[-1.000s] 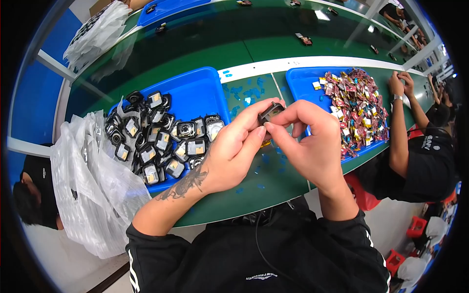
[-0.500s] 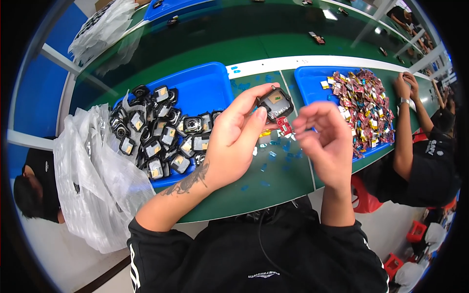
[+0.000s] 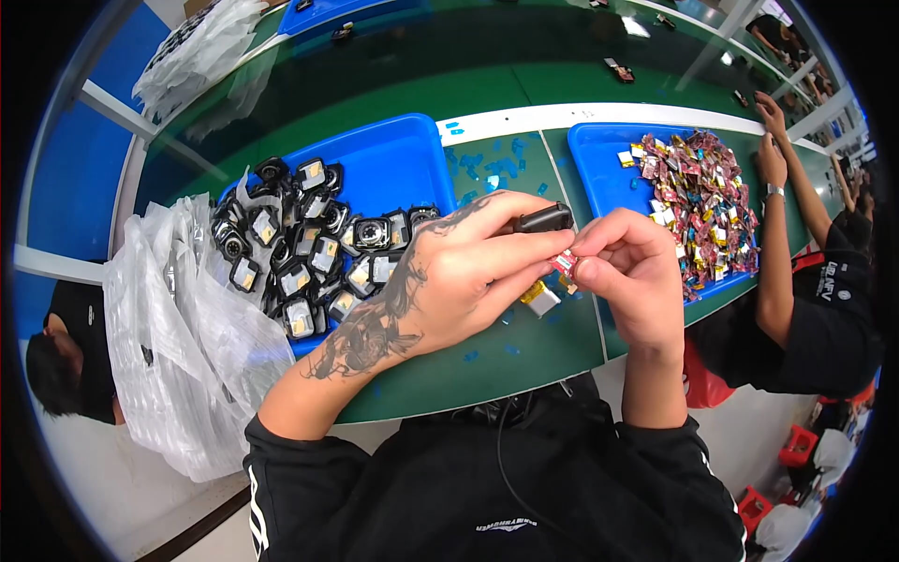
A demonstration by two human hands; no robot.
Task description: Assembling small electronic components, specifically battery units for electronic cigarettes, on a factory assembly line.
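Note:
My left hand point(image 3: 459, 267), its back turned up, is closed around a black watch case point(image 3: 545, 219) seen edge-on. Between the two hands is a small red circuit board point(image 3: 566, 262), pinched by the thumb and fingers of my right hand point(image 3: 635, 281); my left fingertips also touch it. Below the board hangs a silver battery point(image 3: 541, 299) with yellow tape. To the left, a blue tray point(image 3: 393, 155) holds many black watch cases. At the right, another blue tray point(image 3: 588, 155) carries a heap of red boards with batteries.
Blue film scraps point(image 3: 496, 169) lie on the green table point(image 3: 449, 375). Translucent plastic bags point(image 3: 187, 347) hang over the left tray's side. A green conveyor point(image 3: 468, 75) with parts runs beyond a white rail point(image 3: 524, 117). A co-worker's arms point(image 3: 775, 244) reach in at the right.
My left hand has turned over, tipping the case edge-on. My right hand has closed on the board. Parts on the conveyor moved slightly right, and one co-worker's hand reached farther out.

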